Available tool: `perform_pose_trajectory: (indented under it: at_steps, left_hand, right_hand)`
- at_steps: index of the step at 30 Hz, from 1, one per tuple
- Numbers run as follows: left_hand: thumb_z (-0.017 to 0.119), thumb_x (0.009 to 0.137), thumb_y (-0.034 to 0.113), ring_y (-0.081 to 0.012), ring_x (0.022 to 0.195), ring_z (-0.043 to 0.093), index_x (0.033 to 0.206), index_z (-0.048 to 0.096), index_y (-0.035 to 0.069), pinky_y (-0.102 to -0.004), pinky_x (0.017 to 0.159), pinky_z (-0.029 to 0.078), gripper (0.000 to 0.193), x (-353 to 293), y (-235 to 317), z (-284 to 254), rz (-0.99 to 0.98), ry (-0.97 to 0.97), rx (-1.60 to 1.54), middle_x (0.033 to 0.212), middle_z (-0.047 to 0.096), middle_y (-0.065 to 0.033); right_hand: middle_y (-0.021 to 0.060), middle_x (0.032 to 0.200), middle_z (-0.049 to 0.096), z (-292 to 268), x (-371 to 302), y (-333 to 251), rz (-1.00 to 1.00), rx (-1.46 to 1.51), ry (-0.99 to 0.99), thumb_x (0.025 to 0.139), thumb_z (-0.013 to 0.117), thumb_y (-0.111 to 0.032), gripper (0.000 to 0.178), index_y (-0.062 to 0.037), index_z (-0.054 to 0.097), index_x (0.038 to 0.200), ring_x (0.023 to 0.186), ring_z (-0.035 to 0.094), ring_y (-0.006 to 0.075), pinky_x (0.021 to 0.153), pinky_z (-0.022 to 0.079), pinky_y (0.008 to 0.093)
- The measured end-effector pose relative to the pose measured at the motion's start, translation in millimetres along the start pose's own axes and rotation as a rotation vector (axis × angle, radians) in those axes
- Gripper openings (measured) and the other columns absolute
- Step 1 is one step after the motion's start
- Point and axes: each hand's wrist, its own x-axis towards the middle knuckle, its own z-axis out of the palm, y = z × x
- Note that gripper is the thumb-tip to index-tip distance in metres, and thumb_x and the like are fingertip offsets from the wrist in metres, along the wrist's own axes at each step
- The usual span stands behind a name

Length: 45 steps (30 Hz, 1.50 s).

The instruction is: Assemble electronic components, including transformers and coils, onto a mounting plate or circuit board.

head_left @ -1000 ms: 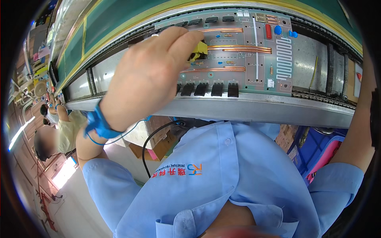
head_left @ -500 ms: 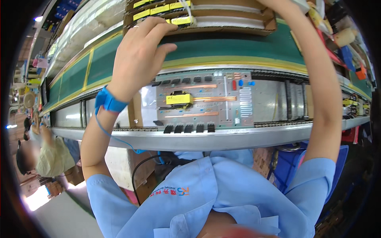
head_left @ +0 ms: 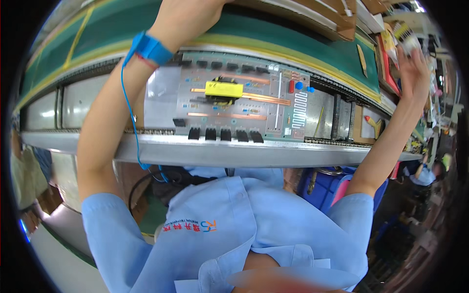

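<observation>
The circuit board (head_left: 234,105) lies flat on the conveyor rail (head_left: 220,154) straight in front of me, a yellow transformer (head_left: 223,89) seated near its middle, copper strips running to either side of it and a row of black components (head_left: 224,134) along its near edge. Small blue and red capacitors (head_left: 299,87) stand toward its right end.

My left hand (head_left: 188,17) is raised above the board, reaching over the green belt (head_left: 273,36) to the cardboard tray (head_left: 312,17) at the top edge; its fingers run out of view, so I cannot tell how they are set. A blue wrist strap (head_left: 152,48) circles that wrist, its cord (head_left: 128,112) hanging down past the rail.

My right hand (head_left: 413,66) is up at the far right, well apart from the board, fingers closed on a small pale part (head_left: 405,36), blurred.
</observation>
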Motion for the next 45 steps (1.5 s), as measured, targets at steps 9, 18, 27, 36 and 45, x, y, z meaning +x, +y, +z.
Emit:
perform_pose_trajectory:
  at_steps: [9, 18, 27, 36, 45]
  left_hand:
    - [0.06, 0.077, 0.004, -0.0288, 0.087, 0.058, 0.081, 0.061, 0.005, -0.0383, 0.077, 0.045, 0.005, -2.7, 17.2, -28.9, -0.064, -0.314, 0.487, 0.085, 0.059, -0.0096]
    - [0.058, 0.076, 0.005, -0.0275, 0.089, 0.06, 0.08, 0.063, 0.003, -0.0375, 0.079, 0.048, 0.006, -10.5, 11.3, -17.1, 0.065, -0.208, 0.544, 0.086, 0.061, -0.0101]
    - [0.059, 0.078, 0.005, -0.0276, 0.089, 0.062, 0.08, 0.064, 0.003, -0.0374, 0.08, 0.049, 0.006, -14.0, 10.2, -14.6, 0.057, -0.238, 0.619, 0.085, 0.062, -0.0108]
    - [0.058, 0.077, 0.004, -0.0293, 0.089, 0.062, 0.081, 0.064, 0.002, -0.0374, 0.081, 0.049, 0.007, -13.7, 10.3, -17.2, 0.072, -0.235, 0.572, 0.085, 0.063, -0.0122]
    - [0.058, 0.075, -0.001, -0.0308, 0.089, 0.06, 0.082, 0.063, 0.002, -0.0394, 0.081, 0.048, 0.008, -12.2, 10.0, -10.9, 0.087, -0.225, 0.592, 0.086, 0.061, -0.0122]
  right_hand:
    - [0.0137, 0.123, 0.058, 176.1, -97.2, 92.1, 0.354, -0.162, -0.17, 0.08, 0.074, -0.005, 0.056, 0.0024, 0.051, 0.131, 0.106, 0.062, 0.0211, 0.092, 0.055, 0.0385]
    - [0.0114, 0.11, 0.065, 208.1, -104.1, 113.2, 0.417, -0.497, -0.161, 0.072, 0.082, -0.004, 0.055, 0.0046, 0.059, 0.121, 0.097, 0.063, 0.0167, 0.088, 0.051, 0.0291]
    - [0.0121, 0.111, 0.065, 223.0, -103.9, 102.7, 0.402, -0.65, -0.265, 0.074, 0.077, 0.004, 0.048, 0.0048, 0.06, 0.119, 0.098, 0.063, 0.0172, 0.089, 0.052, 0.0307]
    - [0.008, 0.109, 0.068, 266.8, -96.5, 93.3, 0.088, -1.295, -0.575, 0.072, 0.071, 0.003, 0.048, -0.0085, 0.066, 0.119, 0.09, 0.063, 0.0154, 0.074, 0.049, 0.0256]
    - [0.0145, 0.104, 0.069, 269.7, -81.9, 91.5, 0.062, -1.396, -0.75, 0.071, 0.073, 0.001, 0.045, -0.0042, 0.066, 0.115, 0.082, 0.064, 0.0261, 0.072, 0.049, 0.0315]
